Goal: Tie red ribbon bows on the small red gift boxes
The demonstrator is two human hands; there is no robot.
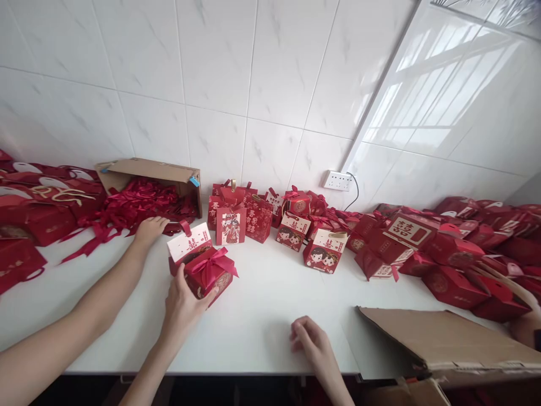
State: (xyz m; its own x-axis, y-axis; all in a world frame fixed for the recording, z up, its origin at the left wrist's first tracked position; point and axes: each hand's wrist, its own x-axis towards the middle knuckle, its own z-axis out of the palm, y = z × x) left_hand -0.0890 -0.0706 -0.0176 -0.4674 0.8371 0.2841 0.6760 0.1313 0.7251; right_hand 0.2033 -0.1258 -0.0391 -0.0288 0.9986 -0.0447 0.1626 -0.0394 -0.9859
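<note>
My left hand (182, 307) is closed on the near side of a small red gift box with a red ribbon bow (210, 274). That box stands on the white table (253, 321), touching a red box with a white printed lid (189, 246) just behind it. My right hand (311, 343) rests on the table near the front edge, fingers curled under, and I see nothing in it. Another person's arm comes in from the left; its hand (149, 228) lies on the red ribbons (139, 206) spilling out of a tipped cardboard carton (147, 169).
Several red gift boxes (291, 228) stand along the tiled wall, with more piled at the right (456, 254) and at the left (34, 214). A brown cardboard flap (443, 338) lies at the near right, a hand's edge (526, 330) beside it. A wall socket (337, 180) sits above the boxes.
</note>
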